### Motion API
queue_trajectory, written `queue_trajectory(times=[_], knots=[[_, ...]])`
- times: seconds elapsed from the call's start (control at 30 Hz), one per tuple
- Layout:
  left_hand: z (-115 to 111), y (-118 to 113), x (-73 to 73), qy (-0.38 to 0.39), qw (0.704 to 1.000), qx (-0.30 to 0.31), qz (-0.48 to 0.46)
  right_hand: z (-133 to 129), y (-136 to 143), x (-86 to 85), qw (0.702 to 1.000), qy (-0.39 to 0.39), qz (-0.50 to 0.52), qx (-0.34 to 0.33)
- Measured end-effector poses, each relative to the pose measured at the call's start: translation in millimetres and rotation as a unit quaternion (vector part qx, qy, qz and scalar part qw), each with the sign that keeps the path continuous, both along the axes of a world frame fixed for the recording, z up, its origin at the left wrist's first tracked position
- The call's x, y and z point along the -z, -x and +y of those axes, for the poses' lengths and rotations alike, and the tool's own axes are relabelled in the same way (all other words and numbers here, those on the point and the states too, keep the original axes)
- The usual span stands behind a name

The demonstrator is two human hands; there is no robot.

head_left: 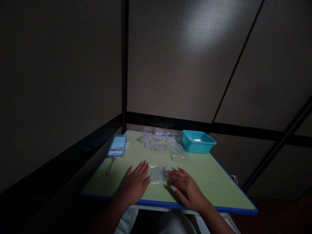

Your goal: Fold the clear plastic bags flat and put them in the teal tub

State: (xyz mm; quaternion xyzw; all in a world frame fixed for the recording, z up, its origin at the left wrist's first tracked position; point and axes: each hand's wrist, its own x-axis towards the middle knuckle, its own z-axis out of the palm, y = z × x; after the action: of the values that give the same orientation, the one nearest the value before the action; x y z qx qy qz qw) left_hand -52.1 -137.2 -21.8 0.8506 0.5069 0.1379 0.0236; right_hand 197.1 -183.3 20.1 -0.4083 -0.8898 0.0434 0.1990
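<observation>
A clear plastic bag (158, 174) lies flat on the light green table (204, 182), between my two hands. My left hand (135, 183) rests palm down at the bag's left edge, its fingers stretched out and its thumb over the edge. On the right side of the bag is my right hand (186, 188), fingers spread and slightly bent, with the fingertips at the bag's edge. Neither hand is closed around anything. Farther back, several clear plastic bags (156, 144) lie spread in a loose group.
A turquoise basket (198, 148) with something clear inside stands at the table's back right. At the left edge lies a blurred light blue object (117, 145) with a strap. Dark panelled walls rise behind and to the left.
</observation>
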Motion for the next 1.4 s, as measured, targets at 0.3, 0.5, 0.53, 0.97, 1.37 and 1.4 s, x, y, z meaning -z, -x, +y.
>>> queue_trajectory(times=[0.3,0.5,0.53,0.97,1.37,1.4], knots=[[0.7,0.5,2.6,-0.014,1.0,0.001,0.001,0.8,5.3,-2.1,0.999,0.004,-0.027,0.024],[-0.8,-0.4,0.0,-0.007,1.0,0.001,0.0,-1.6,7.7,-4.0,0.999,0.009,-0.038,0.02],[-1.4,-0.6,-0.8,-0.007,1.0,-0.001,-0.003,-1.7,8.0,-4.0,0.999,0.01,-0.037,0.021],[-1.2,-0.1,-6.2,-0.003,0.996,0.074,-0.043,1.6,10.4,-0.1,0.999,-0.007,0.04,0.022],[2.8,2.2,-3.2,0.029,0.99,0.09,-0.103,18.1,15.3,3.2,0.956,0.076,0.283,0.012],[2.7,2.5,-3.5,0.031,0.99,0.09,-0.107,19.0,15.3,5.3,0.956,0.083,0.281,0.006]])
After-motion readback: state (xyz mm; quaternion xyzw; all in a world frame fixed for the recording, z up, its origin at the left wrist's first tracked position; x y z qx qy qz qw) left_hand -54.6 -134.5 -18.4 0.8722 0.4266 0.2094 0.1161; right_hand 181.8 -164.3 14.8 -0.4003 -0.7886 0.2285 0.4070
